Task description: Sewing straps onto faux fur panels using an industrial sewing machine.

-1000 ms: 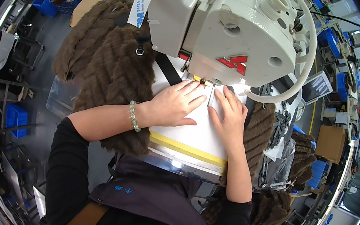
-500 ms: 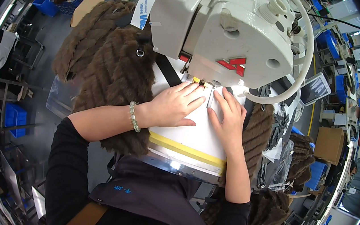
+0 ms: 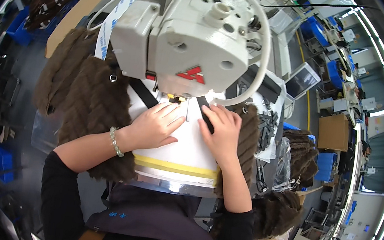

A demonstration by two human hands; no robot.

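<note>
A white industrial sewing machine [image 3: 201,44] stands over a white work surface [image 3: 177,142] with a yellow strip along its near part. My left hand [image 3: 153,124] lies on this surface, fingers stretched toward the needle area, just right of a black strap [image 3: 143,93]. To the right of the needle, my right hand [image 3: 223,132] has its thumb and fingers on either side of another stretch of black strap [image 3: 207,114]. Brown ribbed fur [image 3: 95,108] with a metal ring lies left of the hands; more brown fur [image 3: 247,143] lies on the right.
Dark cut strap pieces [image 3: 266,129] and scissors [image 3: 260,177] lie to the right, beside clear plastic [image 3: 284,165]. Further brown fur pieces [image 3: 281,215] are piled there. A tablet-like screen [image 3: 302,81] stands at the back right. A white hose [image 3: 259,75] curves beside the machine head.
My view has shifted, so the machine appears further left and lower. My right hand has moved away from the needle to the right, and black strap now shows between its thumb and fingers.
</note>
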